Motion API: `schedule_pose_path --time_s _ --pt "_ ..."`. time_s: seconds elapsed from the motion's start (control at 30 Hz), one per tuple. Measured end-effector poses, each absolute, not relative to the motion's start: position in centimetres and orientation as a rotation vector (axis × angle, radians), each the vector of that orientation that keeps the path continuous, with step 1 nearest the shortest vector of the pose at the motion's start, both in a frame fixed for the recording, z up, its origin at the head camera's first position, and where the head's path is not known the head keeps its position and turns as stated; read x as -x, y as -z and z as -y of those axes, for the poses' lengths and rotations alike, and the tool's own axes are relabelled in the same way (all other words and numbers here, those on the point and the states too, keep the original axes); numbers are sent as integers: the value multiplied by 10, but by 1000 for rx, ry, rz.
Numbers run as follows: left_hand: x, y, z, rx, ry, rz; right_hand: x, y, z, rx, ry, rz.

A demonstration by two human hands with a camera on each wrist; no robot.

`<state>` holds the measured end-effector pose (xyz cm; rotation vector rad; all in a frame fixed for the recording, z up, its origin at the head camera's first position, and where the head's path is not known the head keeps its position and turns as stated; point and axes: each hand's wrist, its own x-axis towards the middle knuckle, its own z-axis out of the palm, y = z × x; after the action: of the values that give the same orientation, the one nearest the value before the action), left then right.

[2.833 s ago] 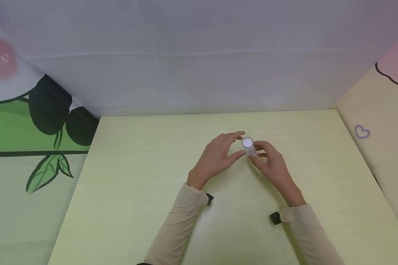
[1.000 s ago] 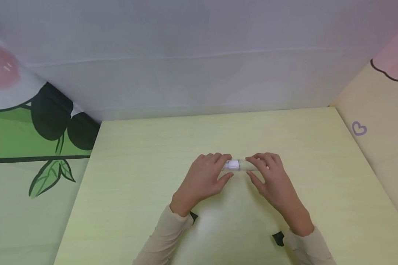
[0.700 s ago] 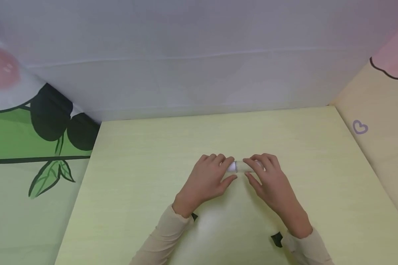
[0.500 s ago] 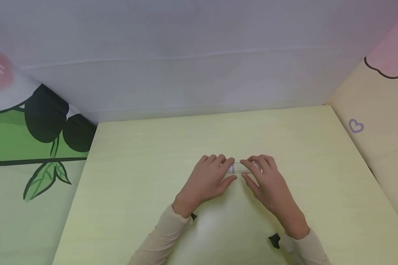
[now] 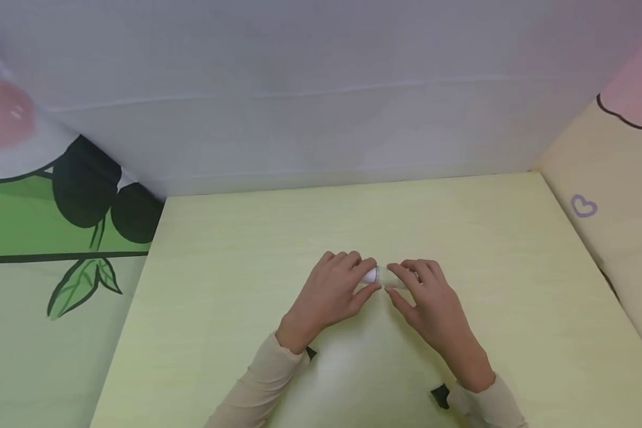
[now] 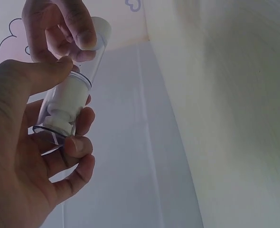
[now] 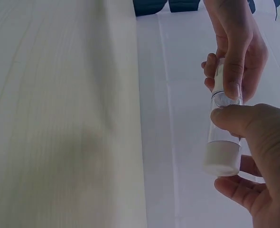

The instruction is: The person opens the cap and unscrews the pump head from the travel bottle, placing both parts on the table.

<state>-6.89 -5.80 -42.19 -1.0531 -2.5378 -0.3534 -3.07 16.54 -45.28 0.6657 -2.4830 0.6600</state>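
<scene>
Both hands hold a slim clear bottle (image 5: 371, 275) sideways above the table. My left hand (image 5: 329, 294) grips one end, fingers curled round it. In the left wrist view, a white pump-like part (image 6: 68, 97) with a narrower neck shows inside that clear end. My right hand (image 5: 433, 303) grips the other end between thumb and fingers. In the right wrist view, that end is a clear tube (image 7: 217, 126) finishing in a white base (image 7: 222, 157). The two thumbs come close together at the bottle's middle. Fingers hide much of it in the head view.
The pale yellow table (image 5: 235, 238) lies under the hands. A grey-white cloth wall (image 5: 321, 131) stands behind it, with printed panels at left and right. Black wrist cameras (image 5: 440, 395) stick out at the cuffs.
The bottle has gone from roughly upright in my right hand to sideways, nearer the body, and my left hand now grips its other end. Lately my right hand has edged left towards my left.
</scene>
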Motion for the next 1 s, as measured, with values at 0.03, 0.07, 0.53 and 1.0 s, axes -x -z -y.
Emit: schedule_pose_path --time_s 0.03,0.07,0.53,1.0 --pt "69 422 58 1058 366 2535 30 453 -165 -663 -665 2488" --pt "69 423 58 1064 383 2534 30 454 -165 -660 -670 2491" --pt "66 436 63 720 1400 2627 21 463 -156 -538 -976 2464" --pt "56 445 47 499 2348 2181 10 470 -134 -328 -1321 2349"
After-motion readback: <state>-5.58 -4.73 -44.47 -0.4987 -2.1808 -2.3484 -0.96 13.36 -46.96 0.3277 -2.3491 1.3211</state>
